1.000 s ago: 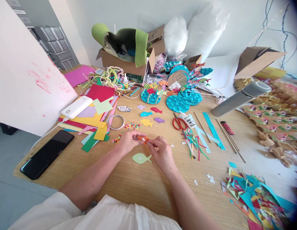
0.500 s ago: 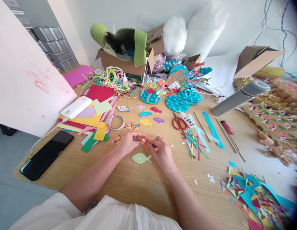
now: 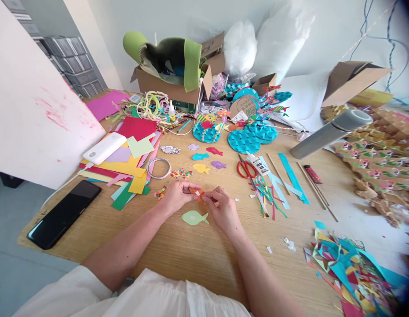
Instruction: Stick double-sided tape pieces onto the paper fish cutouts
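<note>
Between my two hands is an orange paper fish (image 3: 195,191) with a small white square on it, held just above the table. My left hand (image 3: 178,194) pinches its left end between thumb and fingers. At the right end, the closed fingertips of my right hand (image 3: 221,205) grip it too, and they cover its tail part. A pale green paper fish (image 3: 193,218), also with a white square, lies flat just below. Beyond my hands lie a yellow paper fish (image 3: 201,168), a blue one (image 3: 200,156), a red one (image 3: 214,151) and purple ones (image 3: 219,164).
Red-handled scissors (image 3: 246,169), a glue bottle (image 3: 258,164) and paper strips (image 3: 264,193) lie to the right, near a grey flask (image 3: 331,133). Coloured paper (image 3: 138,165), a phone (image 3: 64,214) and a power bank (image 3: 104,147) are on the left. Paper scraps (image 3: 352,268) heap at the lower right.
Almost nothing differs. My right fingers have shifted slightly at the orange fish, and the white square on it shows a little more plainly.
</note>
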Motion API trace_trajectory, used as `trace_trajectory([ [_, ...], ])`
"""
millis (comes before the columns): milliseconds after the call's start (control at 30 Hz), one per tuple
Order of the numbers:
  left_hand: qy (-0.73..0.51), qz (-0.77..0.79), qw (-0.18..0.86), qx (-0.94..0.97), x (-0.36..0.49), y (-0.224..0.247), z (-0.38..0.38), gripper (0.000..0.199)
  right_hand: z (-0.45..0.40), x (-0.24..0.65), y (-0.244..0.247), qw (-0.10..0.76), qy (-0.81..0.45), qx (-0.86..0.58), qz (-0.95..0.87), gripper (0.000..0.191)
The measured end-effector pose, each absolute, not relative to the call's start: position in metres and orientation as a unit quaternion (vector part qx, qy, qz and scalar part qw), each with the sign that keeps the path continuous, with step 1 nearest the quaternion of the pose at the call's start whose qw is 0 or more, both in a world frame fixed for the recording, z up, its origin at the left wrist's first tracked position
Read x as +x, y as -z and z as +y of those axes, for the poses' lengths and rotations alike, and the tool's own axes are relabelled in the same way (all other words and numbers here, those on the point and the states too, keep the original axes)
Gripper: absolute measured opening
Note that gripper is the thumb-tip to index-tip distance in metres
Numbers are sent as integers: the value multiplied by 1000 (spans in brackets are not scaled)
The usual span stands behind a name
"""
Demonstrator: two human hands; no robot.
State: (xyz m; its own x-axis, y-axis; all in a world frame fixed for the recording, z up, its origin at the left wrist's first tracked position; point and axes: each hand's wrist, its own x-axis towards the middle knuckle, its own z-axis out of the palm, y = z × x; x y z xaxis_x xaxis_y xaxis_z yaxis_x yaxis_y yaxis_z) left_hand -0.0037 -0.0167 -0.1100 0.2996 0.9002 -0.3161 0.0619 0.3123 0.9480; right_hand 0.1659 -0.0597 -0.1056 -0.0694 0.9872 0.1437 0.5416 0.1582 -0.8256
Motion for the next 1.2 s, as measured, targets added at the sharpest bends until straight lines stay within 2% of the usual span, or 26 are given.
trace_trajectory([
  [433, -322, 501, 649, 474, 2, 104, -20, 35, -60, 164, 106, 367, -354, -576, -639, 17],
  [867, -327, 515, 637, 472, 1, 105, -18, 35, -60, 165, 103, 342, -276, -580, -685, 18],
  [1200, -317, 520, 628, 485, 1, 106, -19, 35, -61, 164, 105, 337, -277, -586, -683, 18],
])
